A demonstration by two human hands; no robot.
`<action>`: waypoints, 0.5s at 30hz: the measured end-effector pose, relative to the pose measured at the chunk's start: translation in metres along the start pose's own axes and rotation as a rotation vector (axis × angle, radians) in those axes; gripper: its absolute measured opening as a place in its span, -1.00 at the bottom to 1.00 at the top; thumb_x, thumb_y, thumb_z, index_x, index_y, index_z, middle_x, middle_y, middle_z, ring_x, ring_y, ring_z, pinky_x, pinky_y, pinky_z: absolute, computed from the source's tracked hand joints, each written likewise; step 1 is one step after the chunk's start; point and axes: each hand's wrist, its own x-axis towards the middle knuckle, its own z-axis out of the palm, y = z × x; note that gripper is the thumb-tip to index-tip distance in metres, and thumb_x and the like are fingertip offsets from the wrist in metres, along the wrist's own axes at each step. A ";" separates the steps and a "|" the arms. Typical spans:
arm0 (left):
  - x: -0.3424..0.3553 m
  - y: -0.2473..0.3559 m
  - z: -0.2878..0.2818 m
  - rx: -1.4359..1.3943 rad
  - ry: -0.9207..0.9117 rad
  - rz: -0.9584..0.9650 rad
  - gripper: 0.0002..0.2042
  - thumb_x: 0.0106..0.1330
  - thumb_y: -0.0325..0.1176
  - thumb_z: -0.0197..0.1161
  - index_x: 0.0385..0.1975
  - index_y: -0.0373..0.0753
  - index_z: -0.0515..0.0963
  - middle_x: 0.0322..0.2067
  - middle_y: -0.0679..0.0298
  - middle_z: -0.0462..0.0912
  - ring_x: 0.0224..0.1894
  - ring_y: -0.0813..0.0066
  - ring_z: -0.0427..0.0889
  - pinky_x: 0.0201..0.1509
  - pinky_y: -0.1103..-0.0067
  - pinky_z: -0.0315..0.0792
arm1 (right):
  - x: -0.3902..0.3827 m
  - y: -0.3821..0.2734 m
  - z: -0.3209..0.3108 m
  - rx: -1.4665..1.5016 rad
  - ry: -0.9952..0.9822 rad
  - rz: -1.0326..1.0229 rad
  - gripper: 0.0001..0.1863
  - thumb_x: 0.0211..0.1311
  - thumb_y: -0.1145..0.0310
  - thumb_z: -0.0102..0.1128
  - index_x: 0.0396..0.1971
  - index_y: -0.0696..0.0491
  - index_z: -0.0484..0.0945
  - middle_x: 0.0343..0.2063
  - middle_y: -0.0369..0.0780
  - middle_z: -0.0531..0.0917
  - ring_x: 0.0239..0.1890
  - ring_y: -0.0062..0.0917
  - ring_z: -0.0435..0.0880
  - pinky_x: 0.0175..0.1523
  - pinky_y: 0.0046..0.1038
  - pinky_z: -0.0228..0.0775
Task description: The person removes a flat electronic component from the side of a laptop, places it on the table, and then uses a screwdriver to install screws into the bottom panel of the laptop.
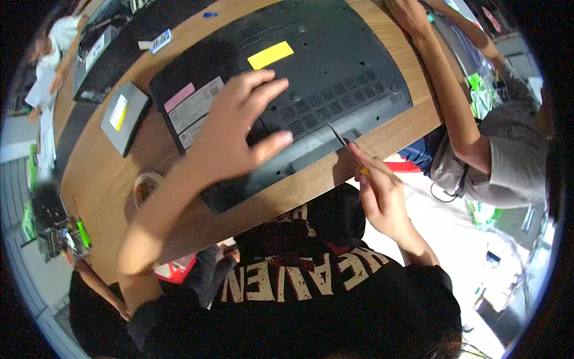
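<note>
An upturned black laptop (326,48) lies on the wooden table, with vent slots, screw holes, a yellow sticker (270,55), a pink sticker and white labels on its underside. My left hand (236,134) is over the laptop's left half, slightly blurred, fingers apart and holding nothing. My right hand (382,194) grips a thin screwdriver (350,148) with a partly visible yellow handle; its blade tip is at the laptop's front edge, near the vents. Whether the tip touches is unclear.
The table (89,185) holds a grey drive (124,118), a tape roll (145,182), a small white-blue item (160,40) and more black equipment (95,60). A co-worker's arm (454,102) rests along the right; other people are at the left, and green tools (82,233) lie at the far left.
</note>
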 end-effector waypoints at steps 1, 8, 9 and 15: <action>-0.005 0.010 0.004 0.087 -0.033 0.018 -0.30 0.00 -0.19 0.36 0.20 -0.20 0.28 0.19 0.05 0.25 0.23 0.02 0.25 0.30 0.19 0.12 | -0.001 0.007 0.007 0.035 0.083 -0.022 -0.48 0.11 0.67 -0.06 0.15 0.14 0.34 -0.36 -0.05 0.53 -0.40 -0.32 0.53 -0.19 -0.45 0.39; -0.005 0.021 0.020 0.190 0.078 0.014 -0.24 0.00 -0.14 0.40 0.23 -0.21 0.23 0.19 0.00 0.21 0.21 -0.03 0.24 0.28 0.18 0.12 | -0.001 0.013 0.032 -0.026 0.306 -0.133 -0.64 0.17 0.58 -0.03 0.01 0.14 0.44 -0.29 -0.03 0.60 -0.29 -0.27 0.64 -0.17 -0.40 0.45; -0.005 0.020 0.022 0.183 0.105 0.047 -0.27 0.03 -0.15 0.38 0.22 -0.20 0.24 0.18 0.00 0.20 0.20 -0.05 0.25 0.26 0.10 0.14 | -0.001 0.013 0.032 -0.006 0.344 -0.150 -0.66 0.17 0.57 -0.02 -0.02 0.13 0.45 -0.31 -0.04 0.61 -0.29 -0.22 0.64 -0.16 -0.36 0.46; -0.008 0.026 0.031 0.580 0.009 0.198 -0.50 0.21 -0.33 0.22 0.14 -0.32 0.29 0.12 -0.07 0.33 0.18 -0.08 0.33 0.19 0.20 0.36 | -0.001 0.012 0.016 0.195 0.251 -0.057 -0.69 0.18 0.57 -0.05 -0.06 0.15 0.46 -0.39 -0.05 0.61 -0.34 -0.22 0.64 -0.20 -0.37 0.46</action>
